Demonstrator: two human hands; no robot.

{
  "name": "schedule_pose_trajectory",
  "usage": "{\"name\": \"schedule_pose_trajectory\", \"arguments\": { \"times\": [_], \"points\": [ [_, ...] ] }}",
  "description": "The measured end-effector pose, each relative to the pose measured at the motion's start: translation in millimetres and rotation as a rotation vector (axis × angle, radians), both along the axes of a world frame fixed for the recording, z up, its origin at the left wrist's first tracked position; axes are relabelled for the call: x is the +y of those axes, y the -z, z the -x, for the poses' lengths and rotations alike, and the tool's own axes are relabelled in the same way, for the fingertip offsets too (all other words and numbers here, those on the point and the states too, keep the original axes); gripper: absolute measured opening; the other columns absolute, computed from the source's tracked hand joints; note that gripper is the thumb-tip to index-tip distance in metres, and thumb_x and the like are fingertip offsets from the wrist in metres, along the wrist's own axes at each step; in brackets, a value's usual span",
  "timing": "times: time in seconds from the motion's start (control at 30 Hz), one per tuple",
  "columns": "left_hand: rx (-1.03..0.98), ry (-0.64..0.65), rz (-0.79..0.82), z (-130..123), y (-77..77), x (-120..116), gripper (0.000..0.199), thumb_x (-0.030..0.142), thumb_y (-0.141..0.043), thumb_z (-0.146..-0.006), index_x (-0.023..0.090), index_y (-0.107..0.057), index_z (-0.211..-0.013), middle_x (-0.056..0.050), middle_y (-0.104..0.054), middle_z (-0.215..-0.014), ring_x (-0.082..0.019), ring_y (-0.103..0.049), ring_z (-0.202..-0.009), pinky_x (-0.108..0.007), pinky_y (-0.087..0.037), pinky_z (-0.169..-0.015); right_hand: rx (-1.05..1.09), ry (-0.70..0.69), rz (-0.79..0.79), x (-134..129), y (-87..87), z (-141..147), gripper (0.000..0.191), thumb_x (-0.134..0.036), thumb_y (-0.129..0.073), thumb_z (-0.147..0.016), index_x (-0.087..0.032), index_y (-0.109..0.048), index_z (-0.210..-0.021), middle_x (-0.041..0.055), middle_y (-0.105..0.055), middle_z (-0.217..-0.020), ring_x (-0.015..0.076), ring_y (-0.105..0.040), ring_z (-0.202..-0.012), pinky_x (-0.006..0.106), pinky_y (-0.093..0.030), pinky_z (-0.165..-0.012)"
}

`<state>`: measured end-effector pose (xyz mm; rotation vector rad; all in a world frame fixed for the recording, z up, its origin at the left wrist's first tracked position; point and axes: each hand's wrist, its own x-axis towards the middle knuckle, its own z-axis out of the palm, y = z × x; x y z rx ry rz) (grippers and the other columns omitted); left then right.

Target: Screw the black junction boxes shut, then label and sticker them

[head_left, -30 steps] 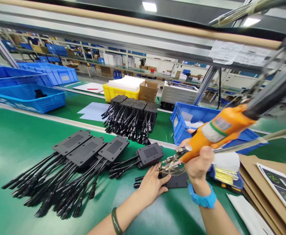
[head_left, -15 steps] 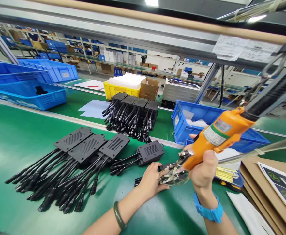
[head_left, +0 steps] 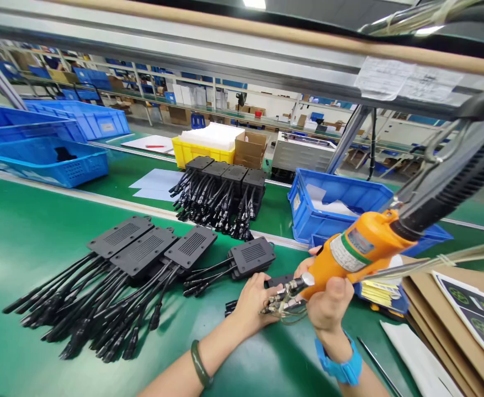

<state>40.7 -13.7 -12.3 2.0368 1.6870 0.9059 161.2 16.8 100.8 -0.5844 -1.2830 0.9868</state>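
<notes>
My right hand point(head_left: 328, 303) is wrapped round an orange electric screwdriver point(head_left: 345, 253), which hangs from a black hose and tilts down to the left. The tool's metal front end is beside my left hand point(head_left: 252, 303). That hand grips a black box point(head_left: 278, 280) on the green bench; the tool and my fingers hide much of it. Just behind lies another black box with cables point(head_left: 252, 256). Further left, several black boxes point(head_left: 142, 251) lie with their cables towards me.
More cabled boxes point(head_left: 233, 173) are stacked behind, near a yellow bin point(head_left: 202, 153). A blue bin point(head_left: 312, 218) stands behind the tool. Cardboard sheets point(head_left: 440, 325) and a thin rod point(head_left: 378, 364) lie at right; blue crates point(head_left: 76, 173) at left.
My right hand and the orange screwdriver have moved left and slightly down, closer to my left hand. The thin rod at the right has come into sight.
</notes>
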Motion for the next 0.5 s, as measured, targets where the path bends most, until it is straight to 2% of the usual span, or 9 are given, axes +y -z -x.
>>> {"name": "schedule_pose_trajectory", "arguments": {
  "times": [0.1,0.2,0.3,0.37,0.43,0.5],
  "points": [
    [0.063,0.034,-0.004,-0.2,-9.3,-4.7,0.063,0.033,-0.09,-0.056,0.026,-0.068,-0.114,-0.009,-0.054,-0.112,-0.03,-0.056,-0.1,-0.041,-0.053,-0.081,0.08,-0.071,0.045,-2.0,-10.5,-9.2,0.054,-0.064,-0.055,-0.078,-0.019,-0.059,-0.107,-0.0013,-0.057,-0.056,0.0173,-0.049,-0.043,0.03,-0.039,-0.041],
    [0.145,0.05,-0.054,4.9,-28.5,-12.4,0.065,0.025,-0.085,-0.06,0.022,-0.065,-0.121,-0.013,-0.053,-0.117,-0.033,-0.053,-0.107,-0.045,-0.051,-0.086,0.138,-0.096,0.081,2.8,-45.6,-25.3,0.055,-0.068,-0.059,-0.075,-0.021,-0.06,-0.105,-0.0026,-0.057,-0.055,0.016,-0.047,-0.04,0.029,-0.039,-0.037],
    [0.201,-0.06,-0.166,23.8,-55.9,-17.3,0.063,0.021,-0.077,-0.065,0.018,-0.062,-0.126,-0.016,-0.052,-0.122,-0.034,-0.05,-0.112,-0.048,-0.046,-0.095,0.139,-0.039,0.044,17.4,-87.1,-42.1,0.054,-0.07,-0.058,-0.076,-0.024,-0.065,-0.102,-0.003,-0.054,-0.054,0.0155,-0.046,-0.041,0.028,-0.038,-0.034],
    [0.165,-0.166,-0.143,44.2,-74.9,-15.8,0.064,0.023,-0.073,-0.067,0.018,-0.06,-0.129,-0.015,-0.054,-0.12,-0.033,-0.051,-0.111,-0.047,-0.044,-0.097,0.129,-0.026,0.0,32.5,-103.6,-48.7,0.054,-0.07,-0.056,-0.077,-0.023,-0.067,-0.101,-0.0027,-0.053,-0.053,0.0156,-0.045,-0.041,0.029,-0.038,-0.035],
    [0.075,-0.215,0.01,66.6,-90.1,-8.6,0.073,0.028,-0.073,-0.068,0.018,-0.052,-0.137,-0.013,-0.056,-0.12,-0.033,-0.051,-0.114,-0.046,-0.042,-0.1,0.132,-0.035,-0.03,50.5,-106.4,-49.5,0.056,-0.07,-0.054,-0.076,-0.021,-0.067,-0.1,-0.0025,-0.054,-0.053,0.0154,-0.046,-0.041,0.028,-0.039,-0.036],
    [0.002,-0.211,0.168,86.3,-98.3,4.7,0.081,0.039,-0.074,-0.069,0.018,-0.046,-0.143,-0.013,-0.057,-0.123,-0.033,-0.052,-0.118,-0.044,-0.041,-0.101,0.132,-0.057,-0.023,69.5,-98.4,-45.8,0.056,-0.068,-0.054,-0.076,-0.02,-0.067,-0.1,-0.0025,-0.055,-0.055,0.0152,-0.048,-0.042,0.028,-0.039,-0.036]
  ]
}}
